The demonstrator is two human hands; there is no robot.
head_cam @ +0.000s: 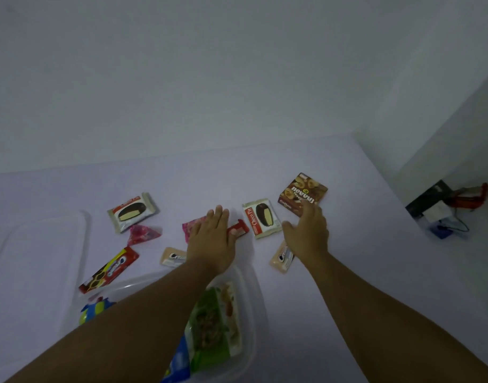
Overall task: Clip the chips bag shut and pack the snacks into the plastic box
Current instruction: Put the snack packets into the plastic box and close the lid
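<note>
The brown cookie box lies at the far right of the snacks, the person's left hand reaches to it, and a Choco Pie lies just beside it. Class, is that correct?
One error: the head view shows the right hand reaching to the brown cookie box, not the left hand, which rests over a small red packet and a pink one. The Choco Pie beside it is right.

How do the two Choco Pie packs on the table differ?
The left Choco Pie pack lies alone, far from both hands; the right Choco Pie pack lies between the left hand and the right hand. The left pack's long side runs across the view; the right pack's runs away from the camera. Both lie flat, face up, outside the plastic box.
</note>
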